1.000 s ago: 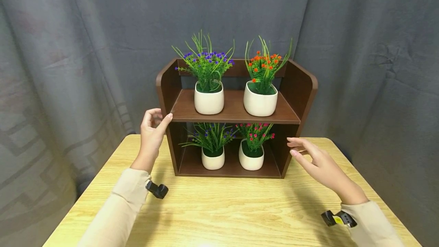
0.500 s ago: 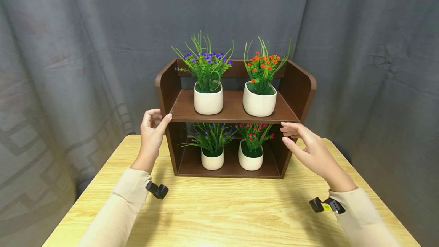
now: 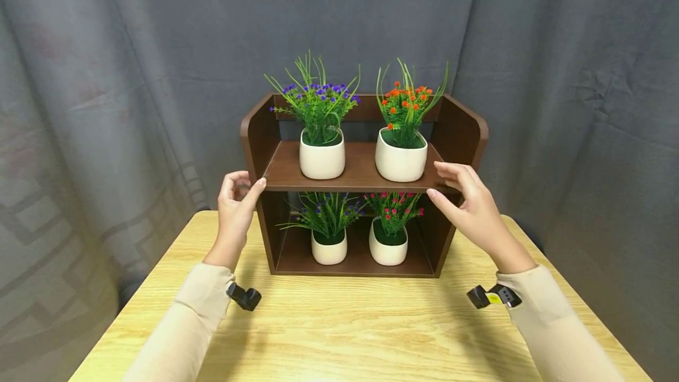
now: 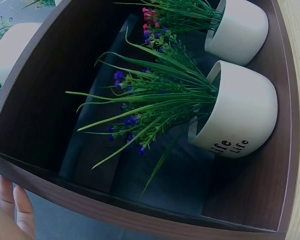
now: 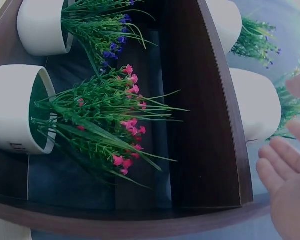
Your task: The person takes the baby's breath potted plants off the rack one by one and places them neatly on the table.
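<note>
A dark brown two-tier shelf (image 3: 361,186) stands on the wooden table. My left hand (image 3: 234,211) grips its left side panel, thumb at the front edge and fingers along the outer face. On the upper tier are a white pot with purple flowers (image 3: 322,161) and a white pot with orange flowers (image 3: 400,162). My right hand (image 3: 472,208) holds nothing; its loosely bent fingers hover beside the orange-flowered pot, with the thumb at the upper board's front edge. The lower tier bears another purple-flowered pot (image 4: 242,112) and a pink-flowered pot (image 5: 12,107).
Grey curtains (image 3: 371,10) hang behind and beside the table (image 3: 339,323). The shelf's right side panel (image 3: 467,128) rises next to my right fingers. A small black camera sits on each wrist, the left camera (image 3: 244,296) and the right camera (image 3: 485,296).
My right hand has moved up and inward, from beside the lower right panel to the upper tier's right front corner. My left hand has stayed at the left panel; the pots have not moved.
</note>
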Demonstrator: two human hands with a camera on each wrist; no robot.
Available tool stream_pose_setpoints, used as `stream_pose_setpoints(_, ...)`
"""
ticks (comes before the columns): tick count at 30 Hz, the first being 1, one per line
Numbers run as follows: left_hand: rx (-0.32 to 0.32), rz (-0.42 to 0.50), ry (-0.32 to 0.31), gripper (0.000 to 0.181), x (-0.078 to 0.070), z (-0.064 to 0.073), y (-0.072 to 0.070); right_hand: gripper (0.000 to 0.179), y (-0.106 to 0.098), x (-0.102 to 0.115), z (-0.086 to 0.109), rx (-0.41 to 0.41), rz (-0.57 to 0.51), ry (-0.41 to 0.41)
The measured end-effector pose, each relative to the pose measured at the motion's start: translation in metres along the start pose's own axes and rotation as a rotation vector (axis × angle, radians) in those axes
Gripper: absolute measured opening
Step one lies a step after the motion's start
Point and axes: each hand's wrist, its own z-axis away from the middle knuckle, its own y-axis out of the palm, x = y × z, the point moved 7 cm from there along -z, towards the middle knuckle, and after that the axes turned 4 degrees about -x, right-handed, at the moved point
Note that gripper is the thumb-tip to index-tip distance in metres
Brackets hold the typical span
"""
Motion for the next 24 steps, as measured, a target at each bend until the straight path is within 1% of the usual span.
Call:
stream_pose_setpoints(4, 0.001, 0.004, -0.013, 0.025, 0.000, 0.000, 0.000, 0.065, 0.007, -0.007, -0.008, 0.062, -0.048, 0.109)
stream_pose_setpoints(6, 0.004, 0.002, -0.016, 0.025, -0.002, 0.001, 0.000, 0.070, 0.010, -0.009, -0.011, 0.087, -0.065, 0.147)
stream_pose_setpoints(12, 0.015, -0.004, -0.008, 0.021, -0.024, 0.010, 0.005, 0.086, 0.019, -0.013, -0.022, 0.126, -0.083, 0.192)
stream_pose_setpoints(14, 0.015, -0.002, -0.002, 0.020, -0.029, 0.012, 0.006, 0.092, 0.022, -0.014, -0.026, 0.148, -0.100, 0.214)
stream_pose_setpoints(19, 0.017, 0.005, 0.001, 0.021, -0.029, 0.012, 0.006, 0.100, 0.025, -0.017, -0.038, 0.196, -0.163, 0.283)
stream_pose_setpoints(24, 0.018, 0.009, 0.003, 0.022, -0.029, 0.012, 0.006, 0.105, 0.028, -0.025, -0.050, 0.225, -0.237, 0.406)
